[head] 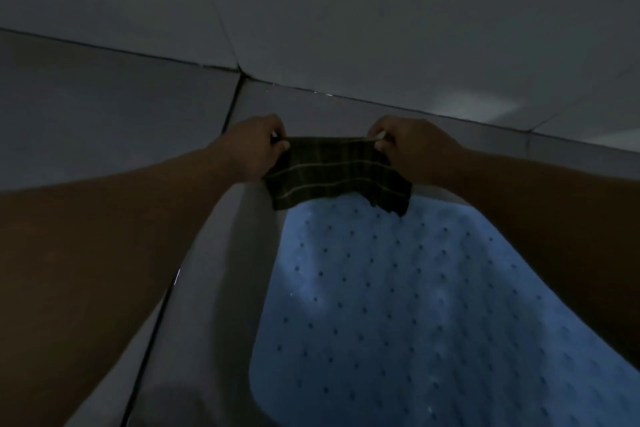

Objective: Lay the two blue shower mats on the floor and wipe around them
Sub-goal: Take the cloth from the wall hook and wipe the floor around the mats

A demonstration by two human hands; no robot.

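Note:
A blue shower mat [398, 305] with rows of small holes lies flat on the pale tiled floor, filling the lower right of the view. Its right side is hidden behind my right forearm. Just past its far edge I hold a dark striped cloth [337, 178] stretched between both hands, its lower edge hanging over the mat's far end. My left hand [258, 142] pinches the cloth's left top corner. My right hand [407, 146] pinches the right top corner. Only one mat is in view.
Grey wall tiles [311, 10] rise beyond the hands, meeting the floor along a dark grout line [398, 107]. A strip of bare floor tile [221, 288] runs along the mat's left edge. The scene is dim.

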